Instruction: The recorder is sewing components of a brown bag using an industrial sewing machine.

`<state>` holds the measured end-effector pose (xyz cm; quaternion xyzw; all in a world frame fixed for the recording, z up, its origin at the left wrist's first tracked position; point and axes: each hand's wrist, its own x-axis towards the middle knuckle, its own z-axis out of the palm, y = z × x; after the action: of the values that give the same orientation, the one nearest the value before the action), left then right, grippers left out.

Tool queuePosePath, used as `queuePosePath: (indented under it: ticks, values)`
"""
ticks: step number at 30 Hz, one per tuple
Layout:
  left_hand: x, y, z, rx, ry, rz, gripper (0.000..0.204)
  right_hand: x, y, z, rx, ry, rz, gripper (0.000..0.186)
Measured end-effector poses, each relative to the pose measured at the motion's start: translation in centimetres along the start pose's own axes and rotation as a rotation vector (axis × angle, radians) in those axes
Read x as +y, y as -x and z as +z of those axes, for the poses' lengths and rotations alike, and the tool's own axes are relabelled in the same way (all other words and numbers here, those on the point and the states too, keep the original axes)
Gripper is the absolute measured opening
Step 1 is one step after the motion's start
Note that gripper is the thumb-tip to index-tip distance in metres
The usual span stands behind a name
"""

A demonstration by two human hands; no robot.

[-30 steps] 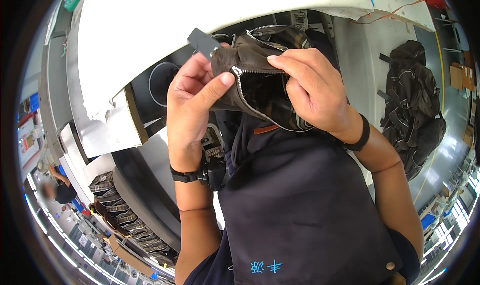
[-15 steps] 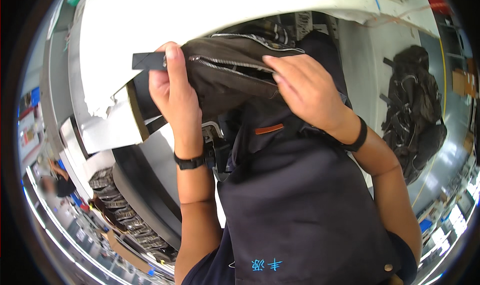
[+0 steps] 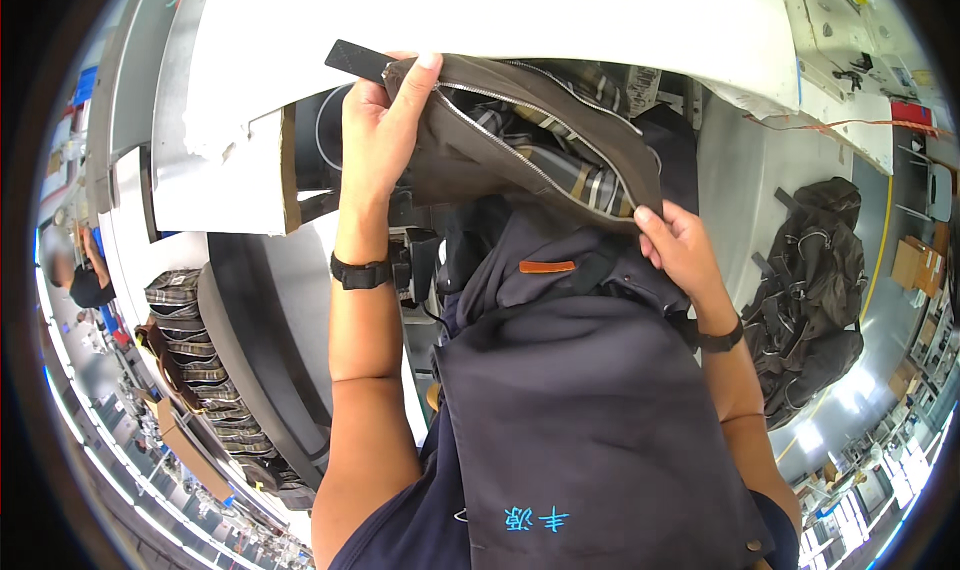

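Observation:
A dark brown fabric bag (image 3: 450, 155) hangs over my lap at the table's near edge. Its metal-toothed zipper gapes wide, baring a plaid lining (image 3: 590, 175). My left hand (image 3: 385, 120) is closed on the bag's left end, thumb on top beside the zipper's end. A flat black tab (image 3: 357, 61) sticks out past those fingers. At the opening's right end, my right hand (image 3: 680, 245) pinches the bag's edge between thumb and fingers. A second zipper runs along the far side of the bag.
A white worktable (image 3: 480, 15) spans the far side. A pile of dark bags (image 3: 815, 290) lies at the right. Stacked plaid-lined pieces (image 3: 205, 370) stand at the left. My dark apron (image 3: 600, 420) covers my lap. Another person (image 3: 90, 275) is far left.
The zipper opening has spread wide and the lining now shows. My right hand has moved right and down to the opening's end. My left hand has risen and shifted right with the bag.

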<state>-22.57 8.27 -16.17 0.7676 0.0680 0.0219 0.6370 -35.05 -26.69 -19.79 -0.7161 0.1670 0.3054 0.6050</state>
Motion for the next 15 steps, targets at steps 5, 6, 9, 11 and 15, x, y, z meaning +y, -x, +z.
queuePosePath:
  ticks: [5, 6, 9, 11, 15]
  values:
    - [0.9, -0.2, -0.7, 0.015, 0.321, -0.215, 0.023, -1.9, 2.4, -1.3, -0.420, -0.265, 0.025, 0.036]
    - [1.5, -0.3, -0.8, 0.045, 0.360, -0.199, 0.022, -2.4, 3.0, -1.2, -0.460, -0.287, 0.059, 0.037]
    - [4.5, -0.9, -1.5, 0.102, 0.254, -0.080, 0.018, -3.7, 5.7, 0.2, -0.356, -0.087, 0.057, 0.034]
    - [6.7, -1.9, -1.7, 0.124, 0.096, 0.084, 0.023, -4.3, 7.0, 1.1, -0.398, 0.039, -0.173, 0.033]
    - [9.3, -3.8, -0.6, 0.111, -0.043, 0.250, 0.034, -4.5, 7.4, 1.7, -0.332, 0.055, -0.267, 0.033]
